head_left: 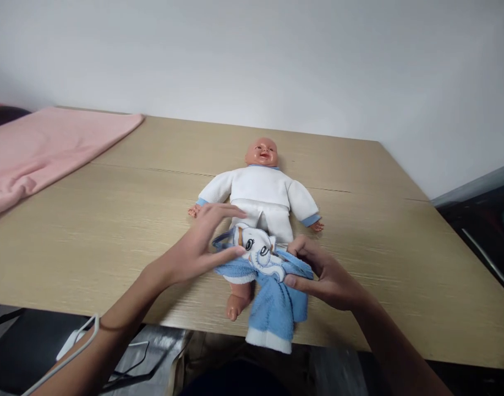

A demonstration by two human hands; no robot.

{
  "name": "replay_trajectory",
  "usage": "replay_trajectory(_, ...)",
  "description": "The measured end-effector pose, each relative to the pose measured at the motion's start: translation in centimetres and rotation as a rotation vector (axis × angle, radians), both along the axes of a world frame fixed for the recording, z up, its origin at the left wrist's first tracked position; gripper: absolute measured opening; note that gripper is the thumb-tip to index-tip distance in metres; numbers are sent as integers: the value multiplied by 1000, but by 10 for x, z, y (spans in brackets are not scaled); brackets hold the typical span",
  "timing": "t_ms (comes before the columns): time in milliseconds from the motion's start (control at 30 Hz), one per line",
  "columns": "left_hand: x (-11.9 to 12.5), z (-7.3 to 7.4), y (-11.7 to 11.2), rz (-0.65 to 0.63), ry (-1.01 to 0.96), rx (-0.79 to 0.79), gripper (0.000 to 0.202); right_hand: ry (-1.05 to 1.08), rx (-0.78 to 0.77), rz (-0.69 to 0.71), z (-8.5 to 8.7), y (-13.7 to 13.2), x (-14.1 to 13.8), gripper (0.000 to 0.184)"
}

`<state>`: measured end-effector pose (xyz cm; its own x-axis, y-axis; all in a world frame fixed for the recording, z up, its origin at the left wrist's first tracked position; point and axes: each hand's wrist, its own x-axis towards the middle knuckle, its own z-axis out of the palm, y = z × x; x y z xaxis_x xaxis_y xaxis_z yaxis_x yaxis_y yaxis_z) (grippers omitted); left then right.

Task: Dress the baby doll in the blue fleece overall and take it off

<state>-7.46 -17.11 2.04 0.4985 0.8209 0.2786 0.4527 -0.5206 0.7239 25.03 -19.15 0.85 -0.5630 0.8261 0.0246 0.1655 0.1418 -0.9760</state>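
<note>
A baby doll [262, 184] in a white top with blue cuffs lies on its back, head away from me. Blue overalls [272, 308] with a white elephant face on the bib lie over its lower legs. One bare doll foot [237, 305] sticks out of a white-hemmed leg opening; the other overall leg hangs over the table edge, and whether a foot is inside is hidden. My right hand [322, 272] pinches the overalls by the bib's right side. My left hand [206, 239] is open, fingers apart, its thumb at the elephant face.
A pink cloth [58, 143] covers the left end of the wooden table [400, 264]. A white wall stands behind. Dark chairs [33, 346] are below the front left edge, and a dark object [483, 220] stands at the right. A white cable [89, 333] runs by my left forearm.
</note>
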Motion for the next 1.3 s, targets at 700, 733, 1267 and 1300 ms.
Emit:
replay_trajectory(700,65,-3,79,-788,-29,-660,50,-91,-245,-1,4,7,13,42)
replay_trajectory(733,63,-6,79,-810,-28,-683,49,-97,-276,11,4,7,13,43)
replay_trajectory(1267,60,-22,75,-729,-263,-754,43,-31,-372,-68,-16,-1,19,69)
replay_trajectory(1300,59,-25,77,-760,-267,-780,50,-38,-368,-82,-17,0,19,68)
